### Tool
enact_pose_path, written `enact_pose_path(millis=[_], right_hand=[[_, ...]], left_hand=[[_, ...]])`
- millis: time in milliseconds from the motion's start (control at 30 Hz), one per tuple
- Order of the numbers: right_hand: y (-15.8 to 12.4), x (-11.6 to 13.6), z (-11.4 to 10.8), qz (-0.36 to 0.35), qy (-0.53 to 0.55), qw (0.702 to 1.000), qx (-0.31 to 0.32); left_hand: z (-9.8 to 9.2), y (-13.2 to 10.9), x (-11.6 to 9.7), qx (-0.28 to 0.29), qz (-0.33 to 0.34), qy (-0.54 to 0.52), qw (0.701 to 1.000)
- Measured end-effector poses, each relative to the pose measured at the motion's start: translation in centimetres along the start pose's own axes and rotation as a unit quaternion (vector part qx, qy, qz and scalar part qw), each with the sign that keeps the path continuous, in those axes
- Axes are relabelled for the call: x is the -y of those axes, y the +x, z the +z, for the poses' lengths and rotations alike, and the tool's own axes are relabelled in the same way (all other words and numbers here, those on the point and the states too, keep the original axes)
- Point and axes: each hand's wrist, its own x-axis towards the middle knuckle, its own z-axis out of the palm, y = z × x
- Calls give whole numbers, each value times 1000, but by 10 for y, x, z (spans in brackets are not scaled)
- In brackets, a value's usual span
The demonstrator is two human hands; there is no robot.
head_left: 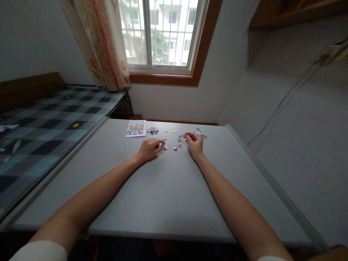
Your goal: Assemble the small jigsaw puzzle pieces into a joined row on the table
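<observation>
Head camera: your two bare forearms run out from white sleeves across a grey table point(168, 195), its near half bare.

Your left hand point(149, 149) rests on the tabletop, closed, with thumb pressed to forefinger. Whether a piece sits in that pinch is too small to tell. Your right hand point(194, 144) lies just beyond it, fingers curled at a puzzle piece point(182, 136). You cannot tell whether they grip it or only touch it.

Between and just past your hands lie the loose pieces point(174, 148), small and light on a smooth top. A sweep of either wrist would likely scatter them. The right cluster point(200, 133), near your right knuckles, looks most exposed. Pieces pushed to the far edge could slip into the gap at the wall.

By count there are two hands, one table and about eight loose pieces, though they are too small for a firm tally. Two denser clusters flank them, the left cluster point(152, 130) lying beside one printed picture card point(136, 128).

To your left stands one bed point(54, 119) under a checked cover. Beyond are one barred window point(160, 34), one patterned curtain point(100, 43) and one cable point(285, 101) trailing down the right wall.
</observation>
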Motion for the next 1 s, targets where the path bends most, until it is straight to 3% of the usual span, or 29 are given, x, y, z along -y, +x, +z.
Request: enact_pose_path(millis=[267,433,633,1000], right_hand=[[-5,4,1,-14,-31,999,19],[-26,15,15,-72,-83,987,118],[-42,22,27,-121,-120,966,195],[-38,14,26,-92,-92,971,200]], left_hand=[[-2,1,-3,1,-5,-6,1000],[-6,3,-8,7,-21,-33,999],[-5,3,-7,-16,37,-19,999],[-7,4,-8,-18,56,-19,998]])
